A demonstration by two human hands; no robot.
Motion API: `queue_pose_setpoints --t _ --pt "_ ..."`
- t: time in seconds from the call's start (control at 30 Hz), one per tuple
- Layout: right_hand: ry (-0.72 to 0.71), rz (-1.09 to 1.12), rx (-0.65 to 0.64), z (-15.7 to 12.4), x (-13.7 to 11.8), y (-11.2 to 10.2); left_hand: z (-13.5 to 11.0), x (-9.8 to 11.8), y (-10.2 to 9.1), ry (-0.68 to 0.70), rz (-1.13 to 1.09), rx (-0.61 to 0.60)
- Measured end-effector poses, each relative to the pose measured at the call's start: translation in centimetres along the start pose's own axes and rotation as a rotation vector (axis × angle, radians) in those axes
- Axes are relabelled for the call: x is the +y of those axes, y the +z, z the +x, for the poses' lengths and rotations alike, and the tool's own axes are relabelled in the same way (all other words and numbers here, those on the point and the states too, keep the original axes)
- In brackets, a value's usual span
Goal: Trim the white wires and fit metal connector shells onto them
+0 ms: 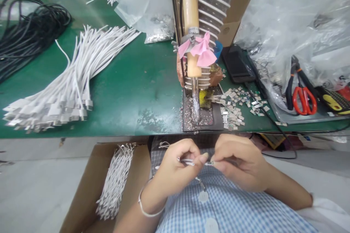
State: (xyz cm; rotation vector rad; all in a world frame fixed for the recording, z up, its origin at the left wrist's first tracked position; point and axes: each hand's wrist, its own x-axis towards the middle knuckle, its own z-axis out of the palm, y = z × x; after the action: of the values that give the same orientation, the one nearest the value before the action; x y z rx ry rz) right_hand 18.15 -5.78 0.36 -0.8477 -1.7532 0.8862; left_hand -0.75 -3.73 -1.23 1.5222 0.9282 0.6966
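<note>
Over my lap, just below the table's front edge, both hands meet at a short white cable (188,162). My left hand (175,169) is closed on the cable, thumb and forefinger pinching it near its end. A small metal connector (209,163) sits at that end, between the hands. The fingertips of my right hand (240,164) pinch the connector from the other side and partly cover it. Above the hands hangs a wooden-handled soldering iron (190,11), clamped tip downward and tied with a pink ribbon (203,51).
Loose small connectors (233,113) lie right of the iron's solder-specked pad (188,118). White USB cables (73,76) and black cables (30,25) spread leftward. A cardboard box (82,185) below holds more white cables (116,182). Red-handled scissors (304,101) and a phone (239,64) lie right.
</note>
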Motion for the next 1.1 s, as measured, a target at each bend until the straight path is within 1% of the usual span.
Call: queue_pose_setpoints --t 0.1,0.23,0.33,0.43,0.5,0.6,0.67,0.73,1.0,1.1 --pt "-0.017 0.028 0.034 -0.4 0.0 0.1 -0.2 -0.1 0.1 -0.062 -0.078 0.03" --pt "-0.066 -0.067 -0.023 -0.7 -0.4 0.2 -0.1 -0.2 0.2 -0.085 -0.111 0.055" --pt "-0.101 -0.14 -0.042 -0.7 -0.7 0.3 0.0 -0.3 0.2 -0.091 -0.107 0.044" --pt "-0.091 -0.143 -0.008 -0.6 -0.5 0.1 0.0 -0.3 0.3 -0.093 -0.102 0.004" --pt "-0.063 -0.146 -0.007 -0.4 -0.4 0.0 -0.1 -0.4 0.4 -0.083 -0.079 -0.025" --pt "0.012 -0.14 -0.08 -0.2 -0.4 -0.1 -0.1 -0.5 0.4 -0.056 -0.036 -0.071" --pt "0.058 -0.133 -0.132 -0.2 -0.4 0.0 -0.2 -0.6 0.4 -0.056 -0.016 -0.099" --pt "0.085 -0.127 -0.156 -0.2 -0.5 0.1 -0.2 -0.6 0.5 -0.065 0.006 -0.122" --pt "0.136 -0.037 -0.102 -0.3 -0.1 -0.2 -0.1 -0.4 1.3 -0.017 0.104 -0.218" --pt "0.144 -0.056 -0.121 -0.2 0.0 -0.1 -0.1 -0.6 1.5 -0.014 0.087 -0.28"
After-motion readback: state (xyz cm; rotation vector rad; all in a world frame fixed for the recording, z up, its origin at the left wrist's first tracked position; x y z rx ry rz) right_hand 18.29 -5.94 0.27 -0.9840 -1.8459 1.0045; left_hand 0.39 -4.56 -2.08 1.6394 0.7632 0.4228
